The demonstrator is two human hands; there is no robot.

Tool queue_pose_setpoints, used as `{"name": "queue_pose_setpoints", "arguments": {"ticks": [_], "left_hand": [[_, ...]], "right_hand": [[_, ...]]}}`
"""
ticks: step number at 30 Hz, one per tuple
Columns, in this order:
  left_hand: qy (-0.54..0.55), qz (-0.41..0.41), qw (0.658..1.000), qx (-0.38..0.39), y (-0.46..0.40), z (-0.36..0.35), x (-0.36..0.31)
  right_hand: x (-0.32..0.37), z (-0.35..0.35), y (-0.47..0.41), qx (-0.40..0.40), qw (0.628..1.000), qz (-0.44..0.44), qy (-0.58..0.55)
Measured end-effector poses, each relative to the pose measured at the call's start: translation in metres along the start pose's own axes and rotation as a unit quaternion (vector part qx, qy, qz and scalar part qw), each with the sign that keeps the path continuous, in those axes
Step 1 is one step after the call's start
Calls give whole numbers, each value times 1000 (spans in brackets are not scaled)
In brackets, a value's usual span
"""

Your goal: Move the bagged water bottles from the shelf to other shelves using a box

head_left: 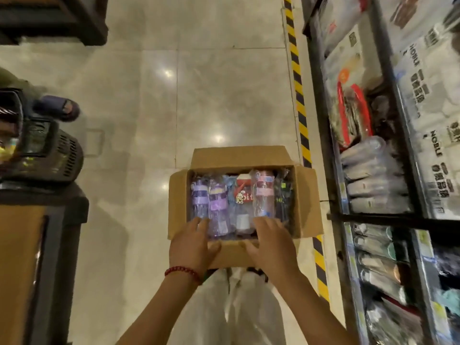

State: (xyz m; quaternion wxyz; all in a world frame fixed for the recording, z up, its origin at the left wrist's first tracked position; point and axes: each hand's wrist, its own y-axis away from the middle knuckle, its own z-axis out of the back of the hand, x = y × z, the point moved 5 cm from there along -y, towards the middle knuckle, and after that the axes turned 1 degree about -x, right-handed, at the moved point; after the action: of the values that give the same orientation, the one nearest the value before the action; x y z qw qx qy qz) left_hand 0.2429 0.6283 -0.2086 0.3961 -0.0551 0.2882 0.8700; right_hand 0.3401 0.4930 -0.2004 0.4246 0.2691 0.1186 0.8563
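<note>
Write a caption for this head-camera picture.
Both hands grip the near edge of an open cardboard box packed with bagged water bottles, beside stocked shelves.

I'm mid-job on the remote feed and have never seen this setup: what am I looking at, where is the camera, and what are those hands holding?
There is no machine here. One camera sits on a person's head and looks down, so the two arms entering from the bottom are theirs. The left hand, with a red bead bracelet, and the right hand grip the near wall of an open cardboard box, fingers hooked inside over the rim, thumbs outside. In the box lie bagged water bottles, purple, pink and clear, side by side. Below is a tiled floor; on the right stand shelves of packaged goods beside a yellow-black floor stripe.
</note>
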Motion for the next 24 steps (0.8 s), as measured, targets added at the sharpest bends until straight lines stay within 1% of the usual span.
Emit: {"name": "queue_pose_setpoints", "arguments": {"ticks": [3, 6, 12, 15, 18, 21, 24], "left_hand": [[4, 28, 999, 16, -43, -39, 22], [8, 64, 998, 28, -86, -89, 49], [22, 132, 990, 53, -157, -183, 108], [28, 174, 982, 66, -184, -223, 136], [69, 226, 970, 58, -202, -256, 158], [115, 276, 953, 53, -212, -282, 165], [113, 304, 945, 36, -216, -296, 168]], "right_hand": [[-10, -41, -50, 11, 1000, 19, -12], [-22, -96, -100, 72, 996, 34, -26], [-52, -201, -184, 143, 989, 32, -18], [-68, -254, -215, 167, 985, 1, -45], [-77, -304, -233, 172, 982, -39, -64], [-82, -340, -242, 172, 977, -96, -81], [-86, -360, -246, 161, 966, -138, -149]]}}
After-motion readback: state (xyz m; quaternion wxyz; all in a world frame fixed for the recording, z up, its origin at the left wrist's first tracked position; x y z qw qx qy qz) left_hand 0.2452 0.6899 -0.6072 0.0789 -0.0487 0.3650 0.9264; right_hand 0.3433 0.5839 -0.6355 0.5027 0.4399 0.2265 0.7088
